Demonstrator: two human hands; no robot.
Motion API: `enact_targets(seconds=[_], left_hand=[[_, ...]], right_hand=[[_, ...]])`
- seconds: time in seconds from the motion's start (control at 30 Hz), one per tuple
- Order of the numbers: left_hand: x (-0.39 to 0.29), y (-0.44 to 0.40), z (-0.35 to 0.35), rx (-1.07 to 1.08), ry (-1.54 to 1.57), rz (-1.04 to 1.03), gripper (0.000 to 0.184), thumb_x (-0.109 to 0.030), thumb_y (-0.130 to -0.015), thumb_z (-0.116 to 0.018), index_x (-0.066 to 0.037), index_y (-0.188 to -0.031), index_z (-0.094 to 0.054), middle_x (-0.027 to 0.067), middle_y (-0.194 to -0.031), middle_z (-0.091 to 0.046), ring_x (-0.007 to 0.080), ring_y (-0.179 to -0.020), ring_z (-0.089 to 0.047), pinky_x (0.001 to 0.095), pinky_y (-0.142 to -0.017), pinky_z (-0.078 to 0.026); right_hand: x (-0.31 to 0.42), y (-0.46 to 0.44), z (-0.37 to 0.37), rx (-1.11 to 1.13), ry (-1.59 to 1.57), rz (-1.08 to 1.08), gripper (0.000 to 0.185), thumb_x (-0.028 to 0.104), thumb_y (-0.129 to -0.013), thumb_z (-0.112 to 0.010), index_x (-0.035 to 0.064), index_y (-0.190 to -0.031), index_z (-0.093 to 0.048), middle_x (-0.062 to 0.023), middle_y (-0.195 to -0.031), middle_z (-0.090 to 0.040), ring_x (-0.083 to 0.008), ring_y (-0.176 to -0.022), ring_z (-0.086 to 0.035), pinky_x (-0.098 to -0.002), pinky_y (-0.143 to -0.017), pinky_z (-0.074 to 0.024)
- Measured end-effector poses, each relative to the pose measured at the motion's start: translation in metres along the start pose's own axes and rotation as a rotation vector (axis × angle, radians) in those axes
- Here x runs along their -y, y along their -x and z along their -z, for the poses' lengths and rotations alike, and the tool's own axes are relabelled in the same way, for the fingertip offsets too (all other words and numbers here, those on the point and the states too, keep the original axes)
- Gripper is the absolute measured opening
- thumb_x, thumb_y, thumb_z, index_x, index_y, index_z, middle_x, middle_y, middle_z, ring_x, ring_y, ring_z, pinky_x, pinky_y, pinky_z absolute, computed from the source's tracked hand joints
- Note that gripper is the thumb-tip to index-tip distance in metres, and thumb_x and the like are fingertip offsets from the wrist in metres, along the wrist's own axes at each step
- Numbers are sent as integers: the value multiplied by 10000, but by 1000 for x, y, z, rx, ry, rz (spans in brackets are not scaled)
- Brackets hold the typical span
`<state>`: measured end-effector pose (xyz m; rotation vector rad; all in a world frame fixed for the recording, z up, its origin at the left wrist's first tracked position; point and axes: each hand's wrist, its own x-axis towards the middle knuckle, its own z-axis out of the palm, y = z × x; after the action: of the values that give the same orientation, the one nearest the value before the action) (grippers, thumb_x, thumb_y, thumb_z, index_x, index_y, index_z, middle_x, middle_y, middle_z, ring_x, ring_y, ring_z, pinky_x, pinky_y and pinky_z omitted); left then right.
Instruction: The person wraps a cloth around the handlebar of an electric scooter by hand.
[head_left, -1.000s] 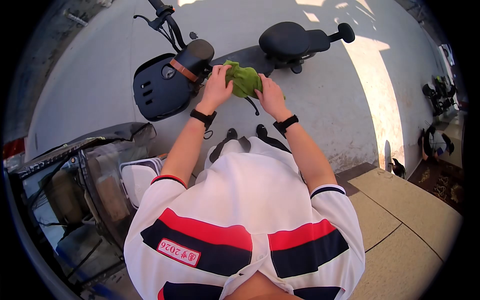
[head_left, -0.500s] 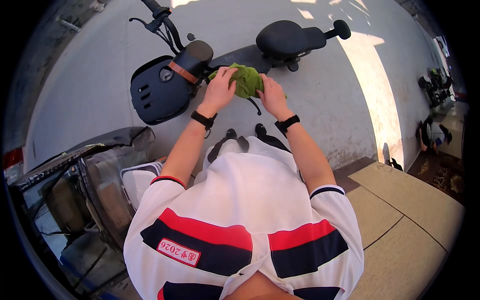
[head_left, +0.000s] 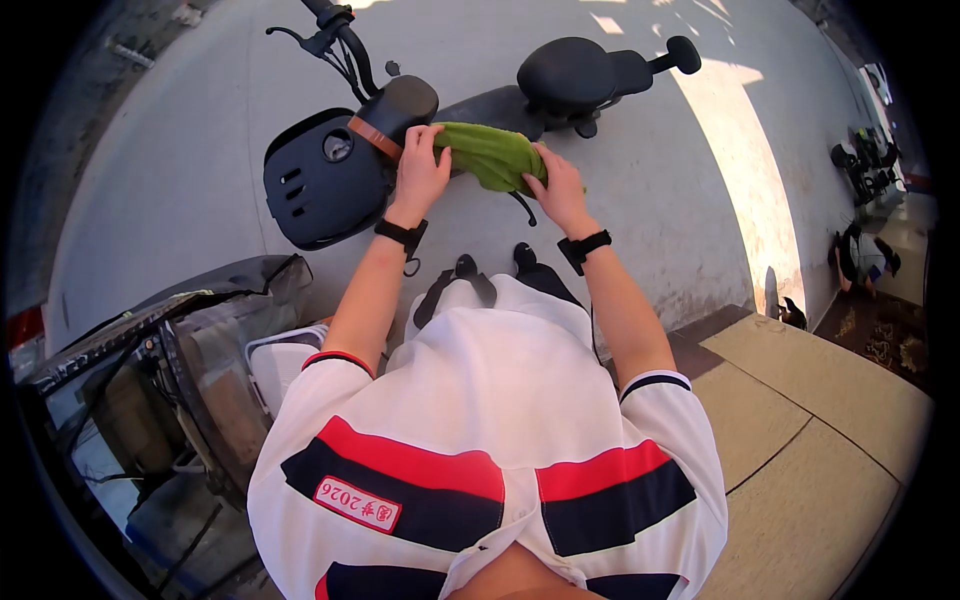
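Note:
A green cloth [head_left: 490, 155] is stretched between my two hands, in front of the dark electric scooter [head_left: 330, 180]. Its left end is pinched by my left hand [head_left: 422, 170], close to the scooter's front and the brown strap [head_left: 375, 138]. My right hand [head_left: 562, 188] grips the other end, thumb and fingers closed on the fabric. Between the hands the cloth hangs in soft folds and hides part of the scooter's body behind it. Below the cloth a black brake lever [head_left: 522, 208] sticks out.
The scooter's black seat [head_left: 567, 75] lies beyond my right hand. At my left stands a cart-like vehicle [head_left: 190, 380] with a clear cover. Tan tiles [head_left: 800, 400] form a raised step at the right. Several dark objects [head_left: 868, 165] lie farther right.
My hands have moved apart, and the bunched cloth is now spread wider between them. The view has shifted slightly, while the scooter stays in place.

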<state>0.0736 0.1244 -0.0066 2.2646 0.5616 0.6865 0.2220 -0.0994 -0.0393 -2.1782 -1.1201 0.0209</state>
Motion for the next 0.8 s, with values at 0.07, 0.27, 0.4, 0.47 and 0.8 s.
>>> enact_targets(seconds=[0.07,0.27,0.4,0.47,0.8], left_hand=[[4,3,-1,17,-20,-20,386,-80,-886,-685,-27,-1254,-582,172,-1224,-534,378,-1096,-595,432,-924,-509],[6,8,-7,72,-20,-43,478,-155,-910,-674,-10,-1346,-541,185,-1352,-494,395,-1181,-577,451,-976,-502],[-2,10,-16,99,-5,-37,511,-171,-932,-662,-9,-1393,-511,205,-1416,-472,405,-1259,-537,440,-1028,-476],[-5,10,-20,100,-1,-48,516,-169,-939,-657,-13,-1407,-504,208,-1421,-476,408,-1274,-527,436,-1038,-469],[-31,3,-23,78,-61,-215,472,-61,-851,-687,13,-1302,-572,177,-1312,-555,381,-1242,-525,440,-1063,-444]], right_hand=[[2,4,0,-34,-34,-12,556,175,-860,-756,103,-1375,-558,-173,-1158,-672,-383,-1037,-626,-462,-899,-494],[18,13,2,-107,-53,-56,517,59,-868,-719,85,-1365,-580,-181,-1258,-659,-380,-1147,-617,-445,-980,-490],[19,14,5,-122,-31,8,506,18,-866,-688,70,-1360,-590,-179,-1296,-647,-375,-1180,-609,-444,-1000,-484],[23,11,9,-108,-67,61,503,19,-882,-681,80,-1372,-589,-193,-1320,-635,-380,-1212,-599,-432,-1019,-484],[14,2,17,20,-188,-23,444,72,-956,-627,77,-1396,-569,-221,-1300,-637,-396,-1187,-610,-423,-998,-495]])
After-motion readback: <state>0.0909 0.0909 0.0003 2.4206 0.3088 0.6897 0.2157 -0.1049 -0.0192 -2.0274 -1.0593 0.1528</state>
